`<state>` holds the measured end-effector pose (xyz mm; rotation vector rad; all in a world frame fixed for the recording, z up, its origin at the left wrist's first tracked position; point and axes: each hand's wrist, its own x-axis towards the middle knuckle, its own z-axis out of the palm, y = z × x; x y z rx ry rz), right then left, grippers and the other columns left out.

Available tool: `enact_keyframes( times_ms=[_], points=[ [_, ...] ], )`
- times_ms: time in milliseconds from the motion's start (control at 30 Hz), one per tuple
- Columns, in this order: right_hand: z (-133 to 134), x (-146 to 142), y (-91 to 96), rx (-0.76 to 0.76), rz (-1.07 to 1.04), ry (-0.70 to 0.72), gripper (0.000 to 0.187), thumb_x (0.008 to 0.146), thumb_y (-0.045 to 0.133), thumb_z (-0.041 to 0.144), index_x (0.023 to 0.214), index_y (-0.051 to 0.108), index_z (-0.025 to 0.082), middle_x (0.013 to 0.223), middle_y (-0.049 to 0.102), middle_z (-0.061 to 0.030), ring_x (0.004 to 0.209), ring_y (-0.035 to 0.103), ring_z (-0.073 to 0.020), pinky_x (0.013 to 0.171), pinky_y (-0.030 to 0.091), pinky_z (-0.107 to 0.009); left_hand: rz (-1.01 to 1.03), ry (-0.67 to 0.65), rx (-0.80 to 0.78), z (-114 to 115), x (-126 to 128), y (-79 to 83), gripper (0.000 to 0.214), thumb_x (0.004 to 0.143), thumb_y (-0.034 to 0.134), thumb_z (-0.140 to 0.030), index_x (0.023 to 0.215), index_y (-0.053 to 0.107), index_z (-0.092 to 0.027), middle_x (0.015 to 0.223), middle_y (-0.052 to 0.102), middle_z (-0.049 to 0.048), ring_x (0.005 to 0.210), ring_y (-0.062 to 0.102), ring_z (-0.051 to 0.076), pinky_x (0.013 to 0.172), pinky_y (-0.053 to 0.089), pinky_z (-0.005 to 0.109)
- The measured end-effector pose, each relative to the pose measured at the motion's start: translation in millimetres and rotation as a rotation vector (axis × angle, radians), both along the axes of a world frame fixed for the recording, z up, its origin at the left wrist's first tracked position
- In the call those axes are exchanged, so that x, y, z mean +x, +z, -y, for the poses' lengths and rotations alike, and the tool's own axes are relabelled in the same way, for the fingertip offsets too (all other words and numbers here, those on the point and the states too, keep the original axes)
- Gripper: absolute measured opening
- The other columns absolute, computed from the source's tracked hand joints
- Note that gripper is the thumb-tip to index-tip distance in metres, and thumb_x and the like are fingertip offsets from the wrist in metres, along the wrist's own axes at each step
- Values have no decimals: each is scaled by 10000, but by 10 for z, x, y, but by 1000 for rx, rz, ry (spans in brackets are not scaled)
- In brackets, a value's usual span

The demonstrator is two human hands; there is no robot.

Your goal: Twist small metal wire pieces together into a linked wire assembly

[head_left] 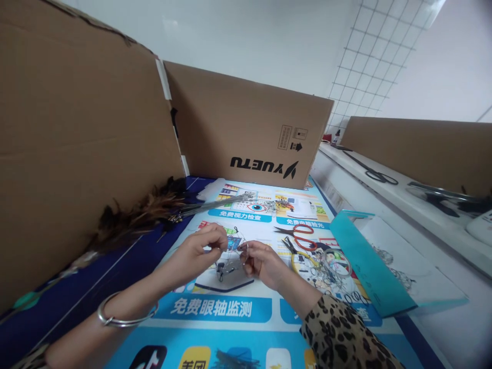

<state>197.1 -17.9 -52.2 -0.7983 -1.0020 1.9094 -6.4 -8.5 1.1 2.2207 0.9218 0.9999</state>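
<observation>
My left hand (209,243) is raised over the printed mat, its thumb and fingers pinched together. Close beside it, my right hand (265,260) also pinches, with its fingertips on a thin wire (245,246). The wire is fine and partly lost against the print; small dark loops (220,277) show below the hands and another above. Whether the left fingers grip the same wire is hard to make out. Right of my right hand lie red-handled scissors (303,237), a yellow-handled cutting tool (298,256), a coil of clear wire (340,262) and a tangle of thin dark pieces (326,284).
Brown feathers (138,210) and a bundle of thin grey wires (211,206) lie at the left. Cardboard panels (246,123) stand behind. A teal-edged box (372,271) with wire pieces is at the right, beside a white ledge (395,189) carrying dark scissors (378,176).
</observation>
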Motion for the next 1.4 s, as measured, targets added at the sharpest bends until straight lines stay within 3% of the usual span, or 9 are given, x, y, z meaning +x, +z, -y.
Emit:
enact_keyframes(
  times_ms=[133, 300, 400, 567, 733, 967, 1200, 1400],
  points=[
    [18, 22, 27, 53, -1, 16, 177, 714, 592, 294, 841, 546, 181, 658, 576, 11, 454, 474, -73, 436, 323, -194, 39, -21, -79, 22, -7, 26, 125, 745, 459, -86, 661, 490, -173, 738, 489, 0, 756, 467, 149, 741, 384, 281],
    [46, 19, 69, 108, 100, -28, 158, 675, 616, 274, 740, 508, 179, 578, 565, 32, 384, 419, -57, 403, 305, -190, 173, -99, -432, 9, -86, -15, 53, 729, 492, -133, 688, 477, -162, 742, 477, 3, 705, 455, 134, 635, 379, 251],
    [72, -7, 97, 133, 141, -60, 149, 678, 609, 268, 716, 497, 178, 564, 555, 39, 375, 395, -51, 386, 269, -185, 226, -165, -542, -3, -152, -74, 61, 725, 513, -201, 710, 479, -153, 776, 494, 28, 747, 479, 155, 647, 396, 262],
    [91, -40, 132, 189, 209, -135, 122, 696, 587, 249, 702, 489, 176, 550, 535, 40, 408, 392, -56, 414, 250, -190, 179, -288, -501, -57, -249, -190, 206, 643, 621, -255, 755, 474, -164, 805, 482, 14, 749, 473, 148, 654, 402, 250],
    [104, -72, 166, 255, 265, -194, 86, 701, 573, 229, 693, 506, 176, 542, 528, 35, 473, 414, -77, 477, 286, -207, 147, -203, -422, -95, -269, -251, 166, 635, 624, -189, 690, 469, -168, 756, 455, -14, 707, 448, 125, 649, 395, 237],
    [80, -57, 150, 252, 327, -174, 99, 703, 595, 260, 714, 529, 187, 606, 553, 23, 590, 503, -115, 567, 378, -234, 273, -111, -441, -71, -212, -370, 54, 710, 515, -175, 693, 464, -169, 772, 447, -7, 700, 453, 122, 638, 406, 242],
    [78, -64, 97, 267, 288, -194, 126, 708, 613, 277, 722, 523, 190, 605, 538, 25, 582, 497, -114, 568, 400, -239, 340, -90, -462, -98, -192, -483, 75, 698, 565, -195, 674, 501, -163, 778, 458, -3, 707, 465, 126, 667, 415, 258],
    [79, -88, 73, 245, 303, -211, 124, 691, 613, 259, 690, 511, 189, 573, 532, 29, 550, 493, -113, 555, 395, -243, 329, -117, -523, -22, -228, -419, 66, 713, 547, -214, 728, 507, -164, 790, 469, 16, 743, 496, 150, 667, 438, 274]
  ],
)
